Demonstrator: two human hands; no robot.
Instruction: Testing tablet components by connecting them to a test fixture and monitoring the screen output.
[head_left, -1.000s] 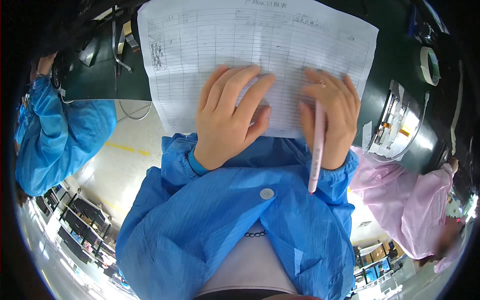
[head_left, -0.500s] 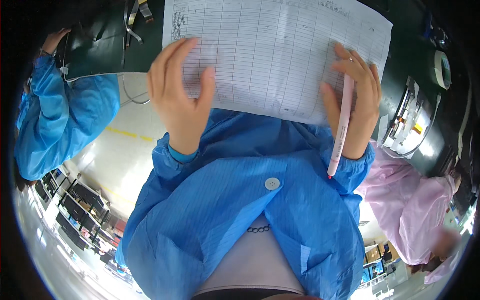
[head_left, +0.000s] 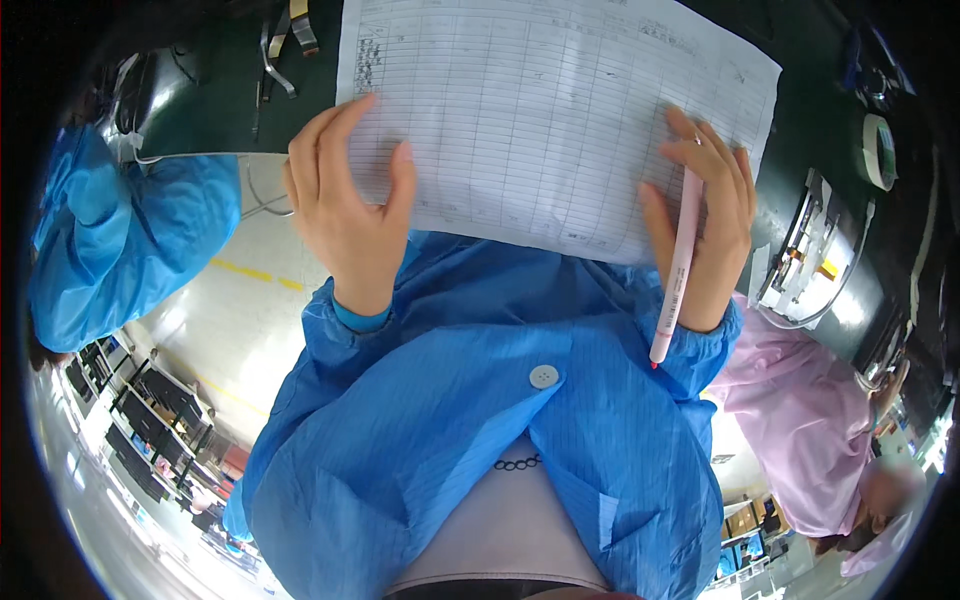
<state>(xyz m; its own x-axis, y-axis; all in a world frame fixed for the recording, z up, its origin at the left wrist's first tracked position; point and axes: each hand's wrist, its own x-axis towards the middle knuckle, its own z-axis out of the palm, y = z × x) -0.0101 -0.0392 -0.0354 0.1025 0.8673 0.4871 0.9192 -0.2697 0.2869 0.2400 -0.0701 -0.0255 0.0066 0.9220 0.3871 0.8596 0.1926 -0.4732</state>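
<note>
A large sheet of paper (head_left: 520,130) printed with a ruled table, with some handwriting at its upper left, lies in front of me. Its lower edge hangs over the table edge near my body. My left hand (head_left: 350,200) rests at the sheet's left edge, fingers spread and thumb on the paper, holding nothing. On the sheet's right side is my right hand (head_left: 710,210), its fingertips against the paper. A pale pink pen (head_left: 677,270) is tucked in that hand, its red tip pointing back toward my sleeve.
The dark green table (head_left: 210,110) carries metal strips (head_left: 275,65) at the left. At the right are a tape roll (head_left: 879,152) and a fixture (head_left: 805,255) with a cable. Nearby sit a person in blue (head_left: 130,230) and one in pink (head_left: 790,410).
The sheet and both my hands appear slightly lower in the picture, as does much of the table. My left hand has shifted a little left. The pen stays in my right hand.
</note>
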